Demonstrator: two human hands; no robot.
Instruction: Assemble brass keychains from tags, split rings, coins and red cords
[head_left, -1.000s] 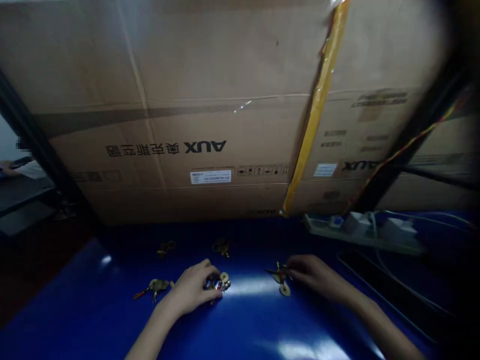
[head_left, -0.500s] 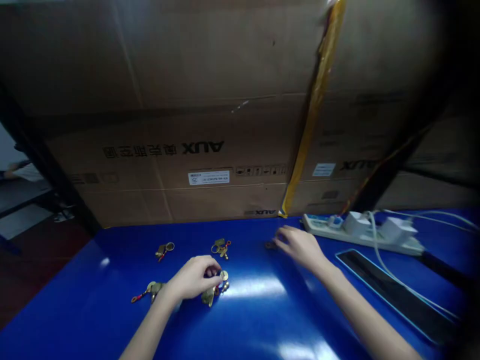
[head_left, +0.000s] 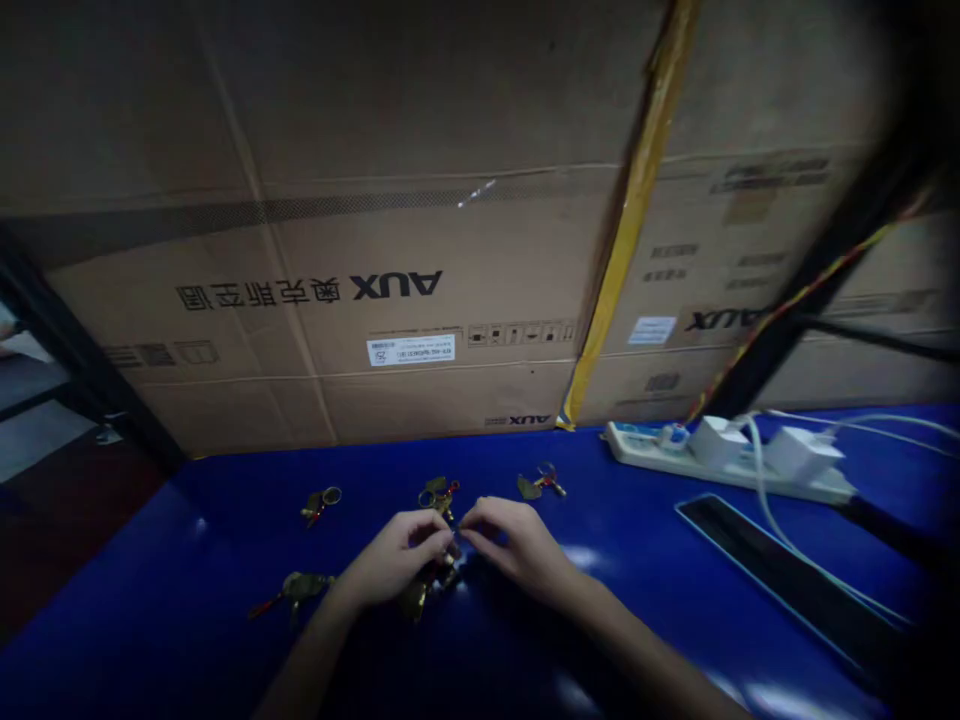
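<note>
In the head view, the left hand (head_left: 394, 560) and right hand (head_left: 514, 545) are brought together at the middle of a blue desk (head_left: 150, 620). Both grips are narrow, the fingertips drawn in over a brass charm cluster (head_left: 427, 590), which is partly hidden; whether it is held cannot be told. Other brass keyring charms (head_left: 439, 495) are laid out from 9 to 1 o'clock. A power strip (head_left: 720, 465) is placed at 2 o'clock, a flat black device (head_left: 780, 580) at 3 o'clock, and an AUX cardboard carton (head_left: 375, 280) stands at 12 o'clock.
</note>
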